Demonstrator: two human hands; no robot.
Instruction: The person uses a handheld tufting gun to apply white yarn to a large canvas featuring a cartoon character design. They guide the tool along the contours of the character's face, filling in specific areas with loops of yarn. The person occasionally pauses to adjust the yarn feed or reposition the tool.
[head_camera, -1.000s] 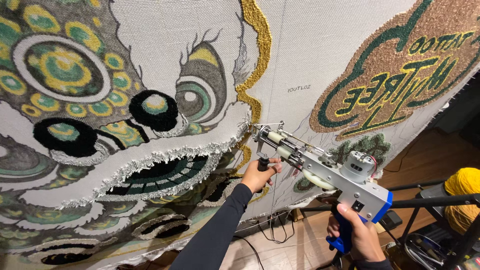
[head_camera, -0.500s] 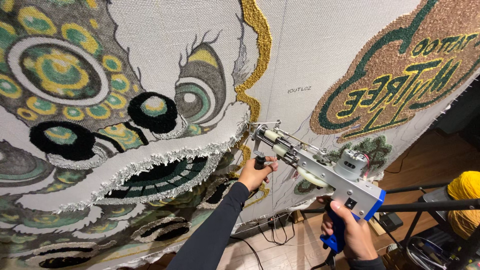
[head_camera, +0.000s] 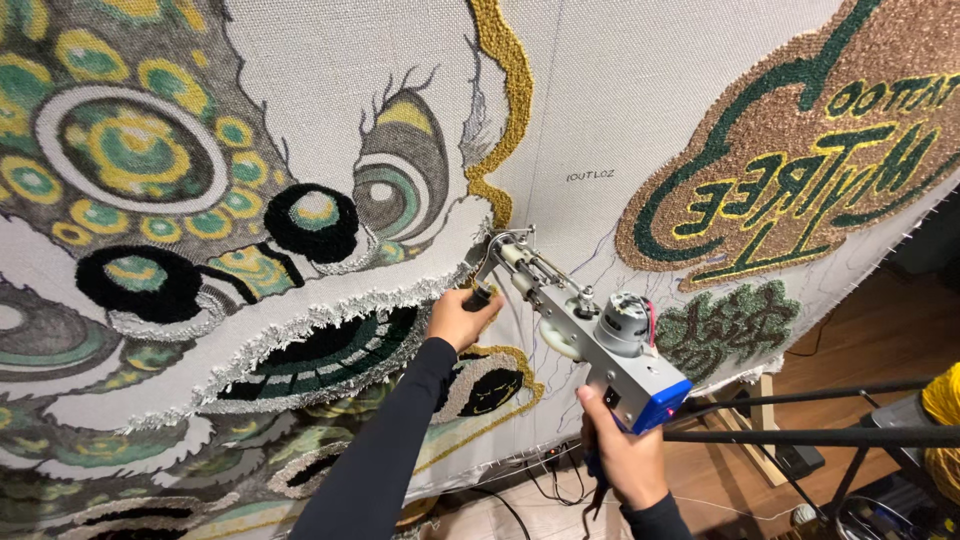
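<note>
Both hands (head_camera: 462, 318) pushed tufting gun (head_camera: 585, 330) upward.

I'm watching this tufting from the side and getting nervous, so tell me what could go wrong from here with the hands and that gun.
1. The left hand grips the front handle right beside the tufting gun needle tip at the backing cloth; a slip could catch the fingers.
2. The exposed motor sits close above the right hand.
3. Cables hang below the cloth and might snag.
</note>
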